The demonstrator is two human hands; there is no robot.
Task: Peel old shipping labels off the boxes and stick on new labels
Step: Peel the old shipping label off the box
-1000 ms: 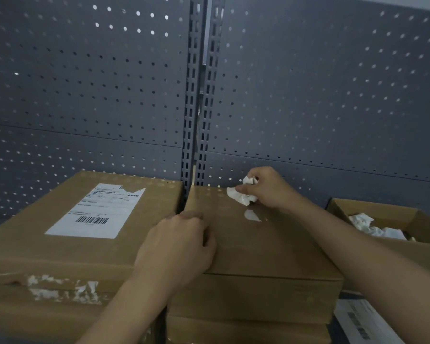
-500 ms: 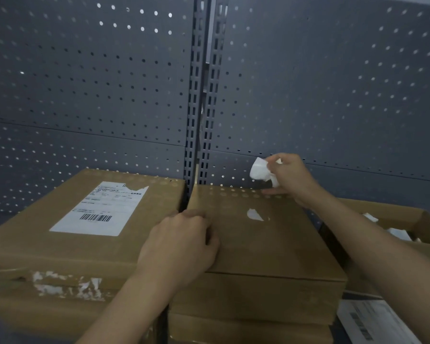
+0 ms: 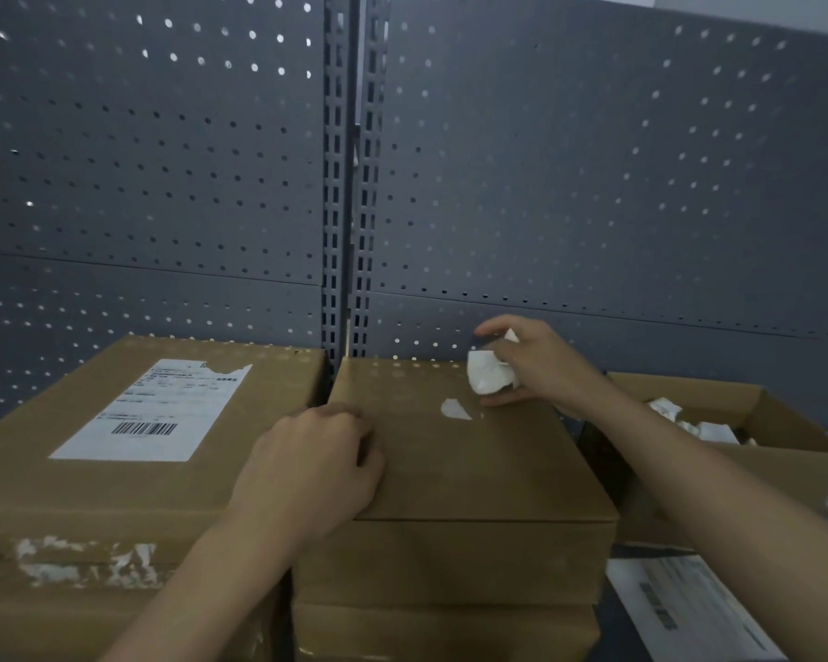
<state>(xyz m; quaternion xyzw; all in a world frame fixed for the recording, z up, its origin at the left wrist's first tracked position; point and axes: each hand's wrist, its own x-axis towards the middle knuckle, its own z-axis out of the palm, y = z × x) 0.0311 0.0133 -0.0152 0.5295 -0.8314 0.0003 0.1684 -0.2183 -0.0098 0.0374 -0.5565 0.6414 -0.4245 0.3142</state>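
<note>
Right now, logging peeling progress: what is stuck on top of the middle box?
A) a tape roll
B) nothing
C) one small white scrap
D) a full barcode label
C: only a small white scrap lies on the middle box, beside the right hand holding a crumpled wad.

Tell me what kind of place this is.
Likely a warehouse or stockroom shelf bay: grey perforated shelving panels behind, stacked cardboard boxes, a barcoded shipping label on the left box, an open carton of crumpled label scraps.

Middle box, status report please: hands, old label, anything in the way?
Left hand grips middle box at its left edge. Right hand holds crumpled label over the far edge. White scrap stuck on top; nothing covers it.
</note>
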